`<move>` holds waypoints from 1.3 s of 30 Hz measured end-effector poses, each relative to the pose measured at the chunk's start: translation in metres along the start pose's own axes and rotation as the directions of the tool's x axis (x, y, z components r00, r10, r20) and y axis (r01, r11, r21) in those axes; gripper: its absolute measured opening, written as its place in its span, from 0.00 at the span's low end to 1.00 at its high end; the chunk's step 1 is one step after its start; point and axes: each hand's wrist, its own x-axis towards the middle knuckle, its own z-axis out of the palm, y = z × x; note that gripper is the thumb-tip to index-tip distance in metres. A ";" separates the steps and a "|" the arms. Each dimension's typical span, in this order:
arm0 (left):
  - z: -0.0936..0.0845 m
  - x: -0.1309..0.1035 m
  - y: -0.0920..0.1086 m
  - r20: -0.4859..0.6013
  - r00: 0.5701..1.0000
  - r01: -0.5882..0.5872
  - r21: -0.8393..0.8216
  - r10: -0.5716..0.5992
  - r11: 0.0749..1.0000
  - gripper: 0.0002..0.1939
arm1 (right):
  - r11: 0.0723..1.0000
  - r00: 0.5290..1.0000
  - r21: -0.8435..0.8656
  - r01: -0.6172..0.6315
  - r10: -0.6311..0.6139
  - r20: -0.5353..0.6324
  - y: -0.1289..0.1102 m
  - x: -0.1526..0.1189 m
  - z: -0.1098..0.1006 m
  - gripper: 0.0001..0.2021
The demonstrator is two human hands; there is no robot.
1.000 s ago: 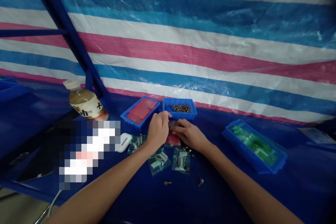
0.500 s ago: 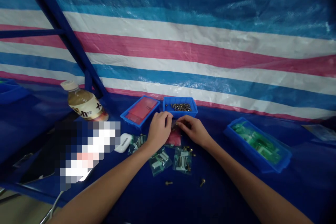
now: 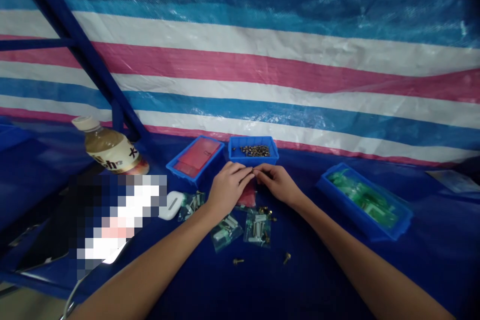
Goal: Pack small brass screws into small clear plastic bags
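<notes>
Two filled clear bags (image 3: 226, 233) look done to us, then our left hand (image 3: 229, 185), fingers bunched, by the red bag (image 3: 247, 198) between our hands (unfinished, we'd guess), another filled bag (image 3: 257, 230), our right hand (image 3: 278, 183), fingers nearly pinched, and a loose screw (image 3: 287, 258). Can't tell either grip.

The left hand (image 3: 228, 187) and right hand (image 3: 280, 183) bring their fingertips close together at the far end of a red bag (image 3: 247, 197) on the bench (image 3: 262, 287); what they pinch is too small to tell. Just beyond stand a bin (image 3: 258, 161) of metal parts (image 3: 255, 151) and a bin of red sheets (image 3: 198, 156). Nearer lie clear bags (image 3: 257, 229) and two screws (image 3: 287, 258).
</notes>
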 end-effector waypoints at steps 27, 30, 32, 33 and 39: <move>0.000 0.001 -0.002 0.049 0.997 0.051 0.014 -0.051 0.999 0.10 | 0.914 0.981 -0.373 0.157 -0.188 -0.048 -0.002 -0.005 0.007 0.05; -0.001 0.003 -0.001 0.022 0.991 0.131 -0.009 -0.131 0.991 0.13 | 0.876 0.943 -0.454 0.162 -0.273 -0.191 -0.002 -0.006 0.007 0.08; -0.003 0.004 0.001 0.005 0.986 0.164 -0.019 -0.164 0.986 0.11 | 0.875 0.889 -0.483 0.035 -0.248 -0.385 -0.002 -0.006 0.005 0.10; -0.003 0.004 0.002 0.000 0.985 0.170 -0.017 -0.170 0.985 0.10 | 0.873 0.853 -0.485 -0.049 -0.216 -0.475 -0.002 -0.005 0.004 0.12; -0.006 0.006 0.006 -0.021 0.980 0.199 0.042 -0.198 0.979 0.07 | 0.860 0.895 -0.488 -0.148 -0.094 -0.436 0.001 -0.003 0.001 0.14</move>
